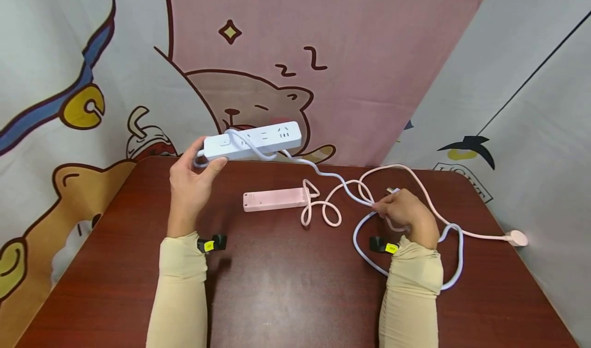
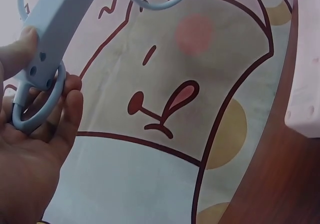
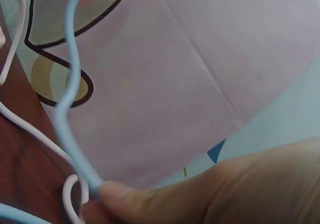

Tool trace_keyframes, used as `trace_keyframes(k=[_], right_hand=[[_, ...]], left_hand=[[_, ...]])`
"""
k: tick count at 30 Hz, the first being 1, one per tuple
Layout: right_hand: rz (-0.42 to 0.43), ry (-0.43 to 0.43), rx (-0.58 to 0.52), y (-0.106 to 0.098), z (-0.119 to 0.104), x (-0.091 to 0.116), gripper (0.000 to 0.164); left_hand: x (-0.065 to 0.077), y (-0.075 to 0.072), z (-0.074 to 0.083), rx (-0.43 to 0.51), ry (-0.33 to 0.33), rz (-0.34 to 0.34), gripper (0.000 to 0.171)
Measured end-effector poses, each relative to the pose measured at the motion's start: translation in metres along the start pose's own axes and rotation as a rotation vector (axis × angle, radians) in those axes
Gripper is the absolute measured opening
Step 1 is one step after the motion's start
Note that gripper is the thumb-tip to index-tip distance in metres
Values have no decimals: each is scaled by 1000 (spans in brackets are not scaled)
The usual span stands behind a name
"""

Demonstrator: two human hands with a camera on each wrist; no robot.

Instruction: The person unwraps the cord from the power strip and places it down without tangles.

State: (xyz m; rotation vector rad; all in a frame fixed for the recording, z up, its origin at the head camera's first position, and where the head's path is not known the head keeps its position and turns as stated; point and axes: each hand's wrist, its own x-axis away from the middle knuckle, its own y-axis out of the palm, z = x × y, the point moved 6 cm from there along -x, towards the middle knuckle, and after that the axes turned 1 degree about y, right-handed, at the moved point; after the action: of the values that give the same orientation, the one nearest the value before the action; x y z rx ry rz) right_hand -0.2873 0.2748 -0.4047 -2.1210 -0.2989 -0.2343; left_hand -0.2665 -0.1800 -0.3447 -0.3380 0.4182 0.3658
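Observation:
My left hand [image 1: 191, 191] grips a white power strip [image 1: 274, 145] by its cord end, holding it raised and slightly tilted above the table's back edge. The strip's white cord [image 1: 330, 174] loops over its face and runs down to the right. In the left wrist view, the thumb presses on the strip [image 2: 60, 29] and a bend of cord [image 2: 42, 116] lies against the fingers. Over at the right, my right hand [image 1: 408, 212] pinches the white cord between thumb and fingers. A small pale piece with metal [image 1: 392, 190] shows just behind that hand; its kind is unclear.
On the brown table [image 1: 277, 286] lies a pink power strip [image 1: 274, 199], its pink cord [image 1: 417, 181] curling right to a round pink plug [image 1: 518, 238]. More white cord [image 1: 460, 255] loops around the right wrist. A patterned curtain [image 1: 360, 55] hangs behind.

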Motion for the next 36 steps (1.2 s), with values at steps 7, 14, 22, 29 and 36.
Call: trace_keyframes(k=[7, 14, 22, 29, 36], right_hand=[[-77, 100, -73, 5, 14, 2, 24], [-121, 82, -51, 16, 4, 0, 19], [406, -258, -14, -12, -78, 14, 21], [711, -752, -188, 5, -159, 35, 21], [766, -822, -147, 30, -184, 33, 31]], left_hand=[[-1, -4, 1, -28, 45, 64, 52], [1, 12, 5, -30, 86, -12, 56], [5, 24, 7, -57, 95, -66, 60], [6, 30, 12, -72, 135, -69, 62], [8, 37, 16, -52, 172, -86, 61]])
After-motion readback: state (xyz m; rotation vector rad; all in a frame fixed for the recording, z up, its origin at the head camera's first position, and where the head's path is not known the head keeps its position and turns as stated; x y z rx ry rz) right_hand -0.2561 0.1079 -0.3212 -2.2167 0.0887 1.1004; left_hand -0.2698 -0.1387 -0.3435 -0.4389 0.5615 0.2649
